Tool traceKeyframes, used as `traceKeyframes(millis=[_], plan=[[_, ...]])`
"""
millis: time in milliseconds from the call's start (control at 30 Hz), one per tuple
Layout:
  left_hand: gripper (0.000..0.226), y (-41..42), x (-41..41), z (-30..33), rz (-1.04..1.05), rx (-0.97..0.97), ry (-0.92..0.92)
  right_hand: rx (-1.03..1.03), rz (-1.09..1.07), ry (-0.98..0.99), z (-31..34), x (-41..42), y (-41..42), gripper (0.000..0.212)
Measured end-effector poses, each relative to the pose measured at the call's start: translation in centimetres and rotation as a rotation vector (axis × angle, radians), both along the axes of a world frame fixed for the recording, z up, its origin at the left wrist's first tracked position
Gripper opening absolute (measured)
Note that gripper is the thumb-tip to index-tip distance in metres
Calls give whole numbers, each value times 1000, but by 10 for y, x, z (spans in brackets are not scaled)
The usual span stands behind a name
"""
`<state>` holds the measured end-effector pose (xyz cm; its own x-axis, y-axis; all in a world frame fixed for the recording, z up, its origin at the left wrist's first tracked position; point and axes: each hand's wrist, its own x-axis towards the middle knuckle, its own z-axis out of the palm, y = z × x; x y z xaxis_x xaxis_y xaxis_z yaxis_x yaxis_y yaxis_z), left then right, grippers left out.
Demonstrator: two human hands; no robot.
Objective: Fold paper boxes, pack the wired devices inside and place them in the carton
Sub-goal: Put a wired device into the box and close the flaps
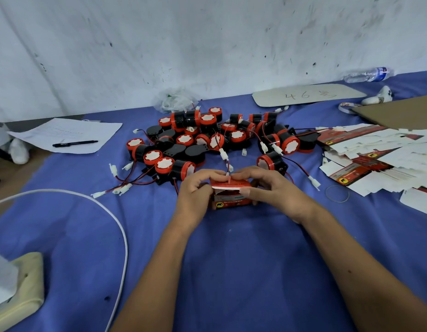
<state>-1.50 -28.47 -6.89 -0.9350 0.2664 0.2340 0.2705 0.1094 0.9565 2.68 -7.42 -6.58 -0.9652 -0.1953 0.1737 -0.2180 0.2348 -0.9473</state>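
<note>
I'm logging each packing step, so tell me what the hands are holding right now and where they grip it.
Both hands grip the red paper box: left hand and right hand at its ends, fingers on the top flap.

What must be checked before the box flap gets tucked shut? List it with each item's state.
1. Box held by both hands: ok, left hand and right hand grip its sides.
2. Top flap free to fold: ok, the fingers pinch it, still raised.
3. Wire fully inside: not ok, it sticks up past the flap.
4. Device seated in the box: cannot tell, the hands and flap hide the inside.
5. More devices at hand: ok, a pile lies behind the box.
6. Flat boxes within reach: ok, stacked on the right.
</note>
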Motion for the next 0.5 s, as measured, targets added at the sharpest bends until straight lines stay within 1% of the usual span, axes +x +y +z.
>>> traceKeyframes(millis=[33,67,133,167,233,300,367,500], plan=[[43,-5,-1,1,-51,46,-58,15,-6,6,0,1,-1,35],[39,-9,-1,1,-104,67,-91,45,-37,30,0,1,-3,35],[17,-14,0,1,-163,12,-53,129,-115,126,-2,0,-7,39],[10,-15,1,0,-177,-32,-19,178,-140,183,-3,0,-8,41],[26,-16,0,-2,-187,-84,5,286,-167,293,-5,-1,-7,45],[38,-17,0,1,-199,-89,-9,326,-169,341,-6,-2,-4,46],[39,-18,-1,2,-211,-103,-6,308,-153,336,-7,-4,-4,45],[30,-16,-2,-3,-161,-156,102,385,-154,403,-6,-4,-9,45]])
